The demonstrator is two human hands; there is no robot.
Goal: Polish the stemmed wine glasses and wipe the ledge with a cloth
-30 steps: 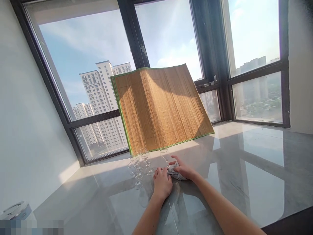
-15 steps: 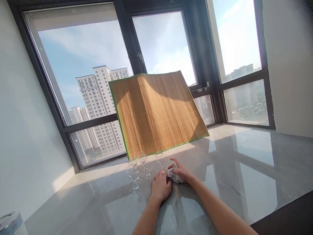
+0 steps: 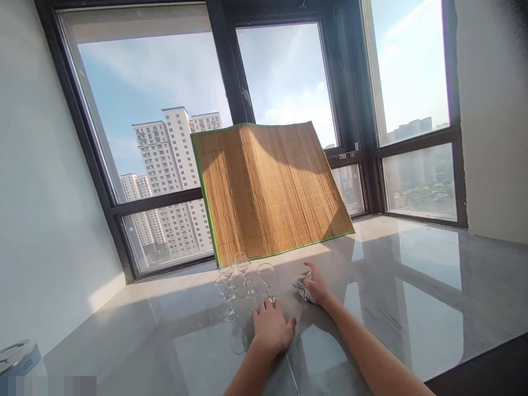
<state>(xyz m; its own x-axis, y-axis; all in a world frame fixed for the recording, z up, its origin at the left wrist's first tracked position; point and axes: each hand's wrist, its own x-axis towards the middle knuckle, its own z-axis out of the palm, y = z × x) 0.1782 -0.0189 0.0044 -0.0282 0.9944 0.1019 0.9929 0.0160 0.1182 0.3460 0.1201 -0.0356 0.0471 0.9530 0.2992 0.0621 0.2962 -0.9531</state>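
Note:
My left hand (image 3: 272,329) lies palm down on the glossy grey surface, its fingers spread. Its fingertips reach the foot of a stemmed wine glass (image 3: 266,270); whether they press on the foot is hard to see. Just left of that glass, a small group of clear wine glasses (image 3: 243,269) stands upright. My right hand (image 3: 319,287) is closed on a crumpled grey-white cloth (image 3: 304,286), with the index finger sticking out. The cloth is apart from the glass, to its right.
Behind the glasses a bamboo mat (image 3: 272,192) with green edging leans against the dark window frame (image 3: 165,199). The glossy counter (image 3: 371,341) carries bright window reflections. A white and blue round container (image 3: 18,357) stands at the lower left.
My right hand has moved right with the cloth, away from the single glass. My left hand has drawn slightly back toward me, and its fingers are more spread.

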